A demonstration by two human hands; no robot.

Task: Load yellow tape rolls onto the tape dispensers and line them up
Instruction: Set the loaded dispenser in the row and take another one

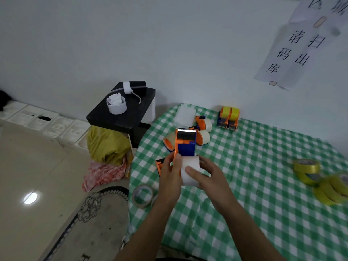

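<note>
I hold an orange and blue tape dispenser (185, 143) above the green checked table (244, 166). A whitish tape roll (190, 169) sits in it. My left hand (170, 178) grips the dispenser's orange side. My right hand (205, 178) grips the whitish roll, thumb across its face. Two dispensers loaded with yellow tape (228, 117) stand side by side at the back by the wall. Several loose yellow tape rolls (307, 169) lie at the table's right edge. Three dispensers with whitish rolls (203, 131) lie behind my hands.
A clear tape roll (142, 195) lies at the table's left edge. Left of the table stands a black stool (122, 113) bearing a white cup and a black cylinder. Below it on the floor sit a yellow bag (107, 146) and pink cloth.
</note>
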